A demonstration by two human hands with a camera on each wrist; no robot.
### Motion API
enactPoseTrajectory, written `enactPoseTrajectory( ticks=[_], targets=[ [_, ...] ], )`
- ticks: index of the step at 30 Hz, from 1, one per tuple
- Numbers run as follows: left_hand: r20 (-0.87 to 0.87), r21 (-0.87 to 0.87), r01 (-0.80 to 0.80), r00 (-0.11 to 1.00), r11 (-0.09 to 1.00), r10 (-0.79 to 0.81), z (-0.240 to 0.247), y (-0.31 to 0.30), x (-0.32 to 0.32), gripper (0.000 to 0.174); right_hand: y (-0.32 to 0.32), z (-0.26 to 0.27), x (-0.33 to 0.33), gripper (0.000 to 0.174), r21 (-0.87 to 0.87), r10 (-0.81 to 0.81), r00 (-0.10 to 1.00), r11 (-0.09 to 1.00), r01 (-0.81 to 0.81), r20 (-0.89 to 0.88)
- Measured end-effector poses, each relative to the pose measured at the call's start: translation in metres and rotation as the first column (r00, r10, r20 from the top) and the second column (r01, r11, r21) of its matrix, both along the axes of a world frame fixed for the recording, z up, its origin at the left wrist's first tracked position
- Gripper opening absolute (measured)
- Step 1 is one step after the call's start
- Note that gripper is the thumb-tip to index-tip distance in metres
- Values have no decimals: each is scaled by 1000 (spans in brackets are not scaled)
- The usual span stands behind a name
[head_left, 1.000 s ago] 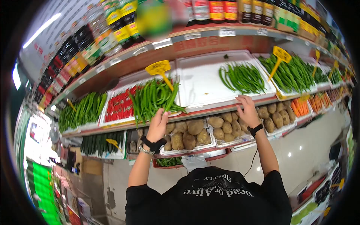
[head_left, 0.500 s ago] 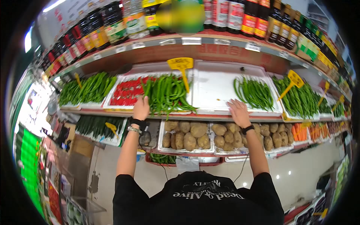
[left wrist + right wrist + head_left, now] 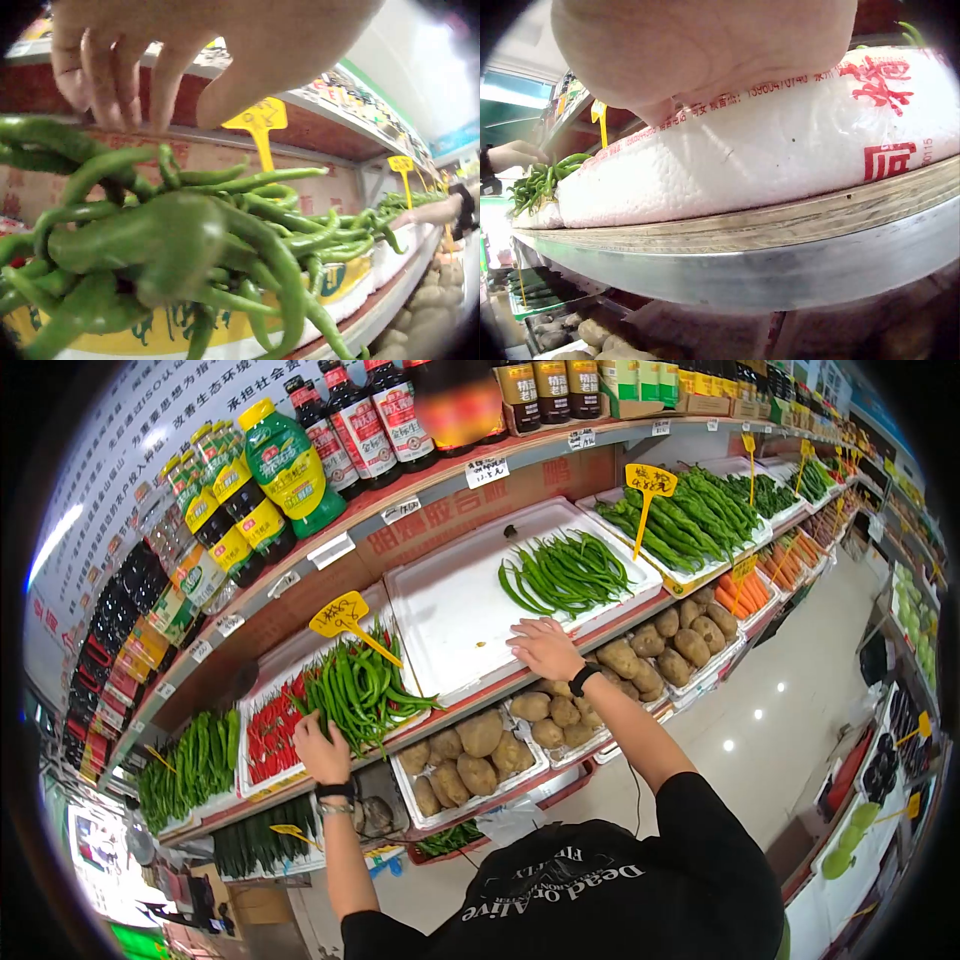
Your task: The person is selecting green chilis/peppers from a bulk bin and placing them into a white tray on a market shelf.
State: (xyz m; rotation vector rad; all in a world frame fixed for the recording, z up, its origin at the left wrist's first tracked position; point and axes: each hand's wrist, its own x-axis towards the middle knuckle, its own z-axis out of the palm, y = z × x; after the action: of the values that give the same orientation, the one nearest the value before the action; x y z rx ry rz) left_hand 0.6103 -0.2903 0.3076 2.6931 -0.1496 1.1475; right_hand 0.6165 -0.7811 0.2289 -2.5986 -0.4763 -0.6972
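My left hand [image 3: 322, 752] is at the left edge of a heap of long green peppers [image 3: 352, 695], where they meet the red chilies [image 3: 268, 735]. In the left wrist view its fingers [image 3: 124, 71] hang loosely over the green peppers [image 3: 172, 232], holding nothing. My right hand [image 3: 546, 650] lies at the front rim of a white foam tray [image 3: 440, 610], fingers reaching inward. A smaller bunch of green peppers [image 3: 570, 575] lies in that tray's right part. The right wrist view shows the right palm [image 3: 705, 45] over the tray's front wall [image 3: 742, 165].
Yellow price tags [image 3: 340, 615] stand among the vegetables. Potatoes [image 3: 480, 760] and carrots [image 3: 742, 592] fill trays on the lower shelf. Sauce bottles [image 3: 290, 470] line the shelf above. More green peppers [image 3: 690, 520] are in a tray to the right.
My left hand has moved from the front of the green pepper heap to its left edge by the red chilies. My right hand has come down onto the tray rim. The head view has turned.
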Motion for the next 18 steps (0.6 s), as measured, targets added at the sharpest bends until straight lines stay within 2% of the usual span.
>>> enactPoseTrajectory(
  ticks=[2,4,6,7,10,11,14,15,18],
  targets=[
    [65,32,266,961,964,-267,28,-33,-32,24,0,1,1,38,15,-23,1000,1000,22,2],
    [-41,-14,501,864,865,-501,24,-56,-55,18,2,-1,4,40,19,-62,998,998,62,-1],
    [-104,-21,615,783,788,-613,16,-82,-75,14,3,-5,9,42,6,-121,993,993,121,-5],
    [-132,-34,635,762,771,-634,10,-91,-84,13,5,-7,12,45,98,-160,987,982,159,-1],
    [-202,-96,671,711,736,-674,-15,-107,-101,11,5,8,12,49,-45,-509,857,857,513,80],
    [-225,-121,677,694,726,-684,-23,-109,-104,11,1,13,13,50,-73,-556,815,817,572,163],
    [-235,-187,702,647,687,-725,-42,-111,-116,11,-14,14,13,49,-265,-653,758,729,631,9],
    [-257,-219,698,633,682,-730,-46,-112,-120,11,-22,-5,23,51,-248,-677,732,699,671,73],
    [-280,-242,720,590,651,-757,-59,-111,-126,10,-24,-9,28,52,-261,-696,715,679,686,66]
  ],
)
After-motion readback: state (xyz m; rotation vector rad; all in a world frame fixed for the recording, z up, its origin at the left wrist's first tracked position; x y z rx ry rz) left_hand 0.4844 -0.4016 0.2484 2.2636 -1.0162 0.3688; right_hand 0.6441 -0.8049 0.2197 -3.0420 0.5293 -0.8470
